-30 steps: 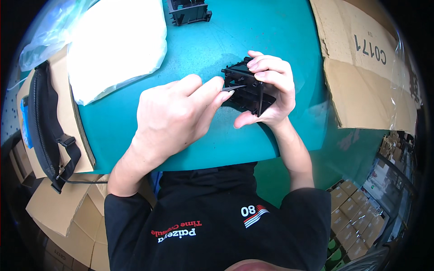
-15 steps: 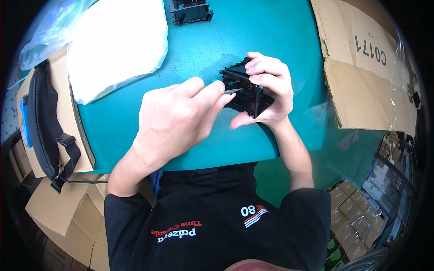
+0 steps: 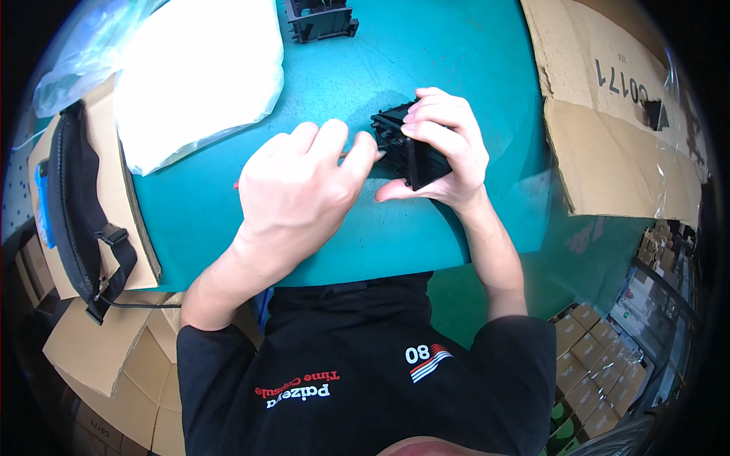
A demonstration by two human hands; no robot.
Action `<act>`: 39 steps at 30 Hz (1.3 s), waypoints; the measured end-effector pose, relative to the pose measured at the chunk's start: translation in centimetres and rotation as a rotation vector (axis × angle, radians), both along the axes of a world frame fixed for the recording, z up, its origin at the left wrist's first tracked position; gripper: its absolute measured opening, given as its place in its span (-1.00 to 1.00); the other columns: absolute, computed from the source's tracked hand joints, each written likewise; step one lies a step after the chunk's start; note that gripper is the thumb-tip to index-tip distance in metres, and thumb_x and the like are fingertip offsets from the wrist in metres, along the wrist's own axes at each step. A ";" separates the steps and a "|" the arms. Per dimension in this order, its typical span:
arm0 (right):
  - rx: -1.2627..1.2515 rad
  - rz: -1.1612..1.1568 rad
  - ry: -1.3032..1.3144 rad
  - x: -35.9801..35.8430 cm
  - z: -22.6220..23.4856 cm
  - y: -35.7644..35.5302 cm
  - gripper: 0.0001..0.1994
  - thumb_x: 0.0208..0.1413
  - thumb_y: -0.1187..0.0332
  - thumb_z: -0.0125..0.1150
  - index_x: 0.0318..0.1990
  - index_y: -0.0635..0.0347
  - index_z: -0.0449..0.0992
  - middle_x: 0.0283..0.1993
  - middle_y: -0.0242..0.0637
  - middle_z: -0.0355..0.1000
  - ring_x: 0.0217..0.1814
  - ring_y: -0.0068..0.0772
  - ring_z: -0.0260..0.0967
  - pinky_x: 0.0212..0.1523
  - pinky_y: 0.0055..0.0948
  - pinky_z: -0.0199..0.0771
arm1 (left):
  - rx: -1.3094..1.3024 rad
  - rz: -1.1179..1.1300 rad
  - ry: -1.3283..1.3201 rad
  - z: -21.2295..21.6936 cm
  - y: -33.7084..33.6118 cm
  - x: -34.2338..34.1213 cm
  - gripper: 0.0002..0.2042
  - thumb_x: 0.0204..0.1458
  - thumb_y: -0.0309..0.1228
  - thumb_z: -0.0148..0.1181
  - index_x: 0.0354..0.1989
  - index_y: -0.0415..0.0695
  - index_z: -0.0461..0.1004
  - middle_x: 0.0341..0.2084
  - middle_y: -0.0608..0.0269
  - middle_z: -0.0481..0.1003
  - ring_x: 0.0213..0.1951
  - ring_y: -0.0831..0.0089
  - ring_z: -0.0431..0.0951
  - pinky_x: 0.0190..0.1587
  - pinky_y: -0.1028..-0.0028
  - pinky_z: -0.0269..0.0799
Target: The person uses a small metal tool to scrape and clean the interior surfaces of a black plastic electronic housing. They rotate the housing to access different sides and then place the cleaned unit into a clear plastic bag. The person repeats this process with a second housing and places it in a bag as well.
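My right hand (image 3: 452, 148) grips a black plastic housing (image 3: 414, 161) with open framework, its fingers over the top and the thumb below. The housing is held tilted above the green table. Just to its left, my left hand (image 3: 304, 178) is closed around a slim tool with a pointed metal tip (image 3: 380, 154). Most of the tool is hidden in the fist; the tip is near the housing's left side, and I cannot tell if it touches. A similar black plastic housing (image 3: 323, 24) lies at the table's far edge.
A white plastic-wrapped bundle (image 3: 201, 83) lies on the far left of the green table (image 3: 327, 262). A black strap bag (image 3: 76, 205) rests on cardboard at the left. A large cardboard box (image 3: 608, 159) stands at the right, with stacked small boxes (image 3: 589, 365) lower right.
The housing has turned in my right hand, showing more of a dark outer face. My left hand has rotated, drawing the tool tip back slightly. A small dark shape now shows against the right cardboard.
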State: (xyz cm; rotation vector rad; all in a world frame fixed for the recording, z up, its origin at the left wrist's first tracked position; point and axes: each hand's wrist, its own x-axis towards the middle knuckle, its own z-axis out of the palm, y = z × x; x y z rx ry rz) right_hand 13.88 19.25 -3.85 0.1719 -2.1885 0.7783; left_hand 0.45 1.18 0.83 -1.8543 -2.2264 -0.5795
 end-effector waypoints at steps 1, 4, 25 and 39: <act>0.010 -0.008 -0.002 0.1 0.2 -0.1 -0.24 -0.35 -0.12 0.69 0.00 0.15 0.57 -0.07 -0.25 0.51 -0.04 -0.17 0.50 0.12 0.03 0.51 | 0.012 0.011 0.016 -0.3 0.1 0.0 -0.84 0.01 -0.24 0.41 -0.26 0.09 0.60 -0.55 0.38 0.24 -0.53 0.46 0.34 -0.50 0.43 0.27; 0.005 -0.014 0.027 0.1 0.2 0.1 -0.21 -0.38 -0.14 0.69 -0.01 0.16 0.56 -0.08 -0.23 0.52 -0.04 -0.17 0.49 0.13 0.02 0.52 | 0.077 0.023 -0.020 0.0 0.4 -0.1 -0.79 -0.02 -0.28 0.43 -0.20 0.07 0.63 -0.53 0.36 0.24 -0.51 0.46 0.35 -0.49 0.43 0.27; -1.866 0.267 -0.119 1.3 -0.4 0.2 0.01 0.01 -0.68 -0.28 0.13 0.14 0.38 -0.03 -0.19 0.49 0.08 -0.13 0.44 0.12 0.02 0.56 | 0.159 -0.152 -0.462 -0.2 1.0 -0.3 -0.63 0.03 -0.46 0.43 0.07 -0.10 0.66 -0.52 0.25 0.35 -0.56 0.45 0.38 -0.51 0.44 0.32; -2.084 0.254 -0.262 0.9 -0.3 -0.5 -0.02 0.07 -0.66 -0.29 0.06 0.18 0.46 -0.11 -0.18 0.53 0.01 -0.16 0.45 -0.04 -0.10 0.62 | 0.134 -0.186 -0.389 -0.5 1.2 -0.1 -0.70 -0.01 -0.39 0.46 -0.07 -0.08 0.67 -0.51 0.28 0.38 -0.58 0.42 0.43 -0.53 0.42 0.36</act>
